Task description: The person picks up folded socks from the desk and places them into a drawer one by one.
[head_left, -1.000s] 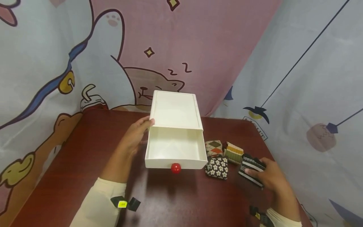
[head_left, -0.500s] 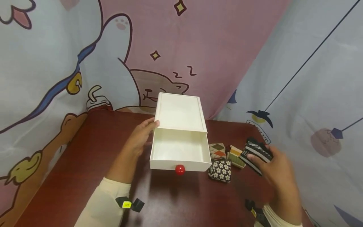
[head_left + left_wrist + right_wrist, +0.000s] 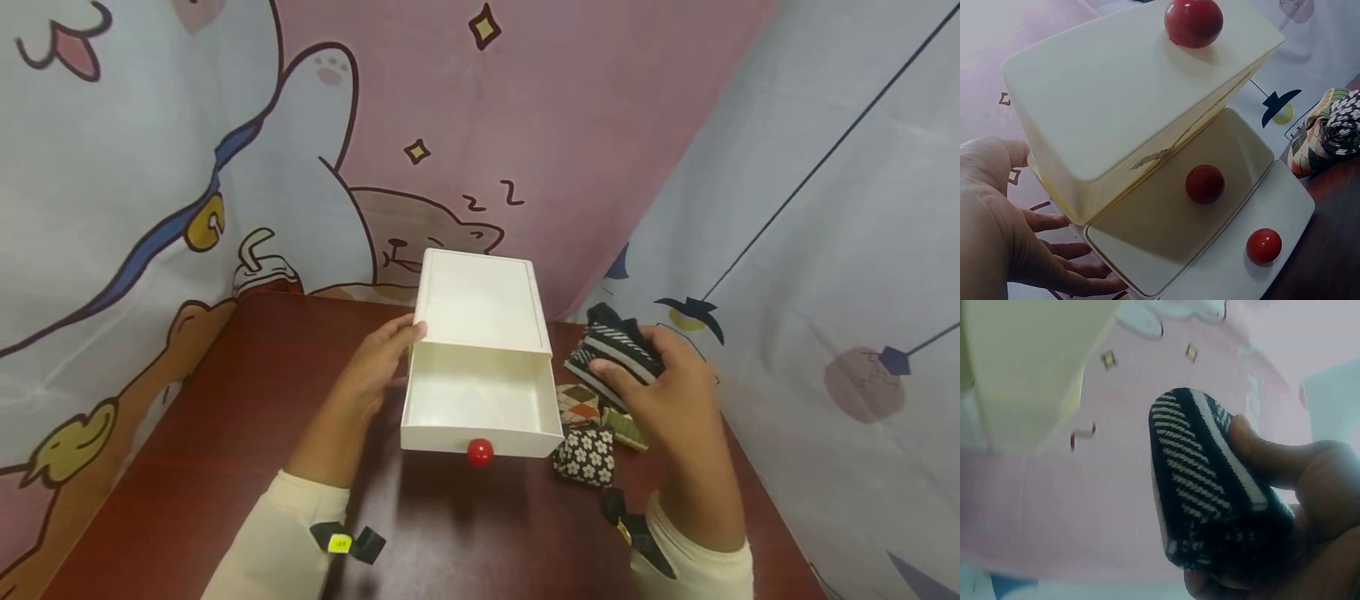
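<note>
A small white drawer cabinet [image 3: 483, 300] stands on the table, several drawers high with round red knobs. Its top drawer [image 3: 480, 392] is pulled out and nothing shows inside. My left hand [image 3: 378, 362] holds the cabinet's left side, thumb at the upper front edge, fingers along the side wall in the left wrist view [image 3: 1047, 244]. A folded black-and-white striped sock bundle [image 3: 1191, 462] is gripped by my right hand [image 3: 671, 387], raised to the right of the cabinet, thumb on its near face.
Beside the cabinet's right side lie more folded sock bundles: an argyle one [image 3: 577, 404], a black one with white flowers [image 3: 587, 455] and a green ribbed one [image 3: 626, 429]. Printed cloth hangs behind and at both sides of the dark red table [image 3: 247, 400].
My right hand has lifted the striped sock bundle off the table and carried it left and up, toward the cabinet. The left hand keeps its place on the cabinet.
</note>
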Demonstrator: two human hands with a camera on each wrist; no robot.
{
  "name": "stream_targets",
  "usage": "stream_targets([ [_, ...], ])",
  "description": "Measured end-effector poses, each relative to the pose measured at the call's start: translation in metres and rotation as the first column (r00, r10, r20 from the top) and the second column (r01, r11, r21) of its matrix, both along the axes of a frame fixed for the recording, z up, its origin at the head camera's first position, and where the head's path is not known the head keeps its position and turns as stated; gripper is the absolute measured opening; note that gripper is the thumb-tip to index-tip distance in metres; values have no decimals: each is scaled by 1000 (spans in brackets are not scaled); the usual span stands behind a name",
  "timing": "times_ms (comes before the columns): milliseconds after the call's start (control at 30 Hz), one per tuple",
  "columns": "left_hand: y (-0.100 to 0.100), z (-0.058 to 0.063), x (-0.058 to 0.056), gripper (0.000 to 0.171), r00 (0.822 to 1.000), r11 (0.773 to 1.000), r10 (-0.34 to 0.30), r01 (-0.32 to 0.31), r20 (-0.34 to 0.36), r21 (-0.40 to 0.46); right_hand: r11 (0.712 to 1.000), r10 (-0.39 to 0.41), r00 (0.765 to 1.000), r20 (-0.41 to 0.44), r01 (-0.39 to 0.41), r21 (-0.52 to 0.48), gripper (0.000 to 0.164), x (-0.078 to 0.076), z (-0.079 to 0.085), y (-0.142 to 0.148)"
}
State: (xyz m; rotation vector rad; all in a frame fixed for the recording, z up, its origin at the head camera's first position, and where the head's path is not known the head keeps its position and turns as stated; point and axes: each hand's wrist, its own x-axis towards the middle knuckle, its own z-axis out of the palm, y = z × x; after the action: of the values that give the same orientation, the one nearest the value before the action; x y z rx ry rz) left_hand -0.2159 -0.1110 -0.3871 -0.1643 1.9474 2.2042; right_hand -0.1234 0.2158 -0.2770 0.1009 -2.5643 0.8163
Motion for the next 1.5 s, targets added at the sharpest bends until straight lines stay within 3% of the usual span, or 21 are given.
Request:
stream_targets([
  [267, 3, 1, 2, 63, 1000, 1000, -5, 5, -2, -8, 990, 123, 986, 112, -115, -78, 59, -10, -3, -51],
  [433, 4, 0, 1, 63, 1000, 1000, -3, 3, -6, -2, 978, 197, 963, 182, -180, -104, 66, -20, -9, -70],
  [667, 6, -1, -1, 64, 1000, 1000, -11, 11, -10, 4, 958, 275, 932, 235, -245, -150, 64, -33, -24, -90],
  [967, 4, -2, 0, 63, 1000, 1000, -9, 9, -18, 10, 923, 384, 868, 314, -362, -127, 49, -43, -38, -112],
  [1500, -1, -1, 2, 64, 1000, 1000, 0, 1, -12, 9, 874, 458, 774, 437, -481, -64, 30, -43, -44, -138],
])
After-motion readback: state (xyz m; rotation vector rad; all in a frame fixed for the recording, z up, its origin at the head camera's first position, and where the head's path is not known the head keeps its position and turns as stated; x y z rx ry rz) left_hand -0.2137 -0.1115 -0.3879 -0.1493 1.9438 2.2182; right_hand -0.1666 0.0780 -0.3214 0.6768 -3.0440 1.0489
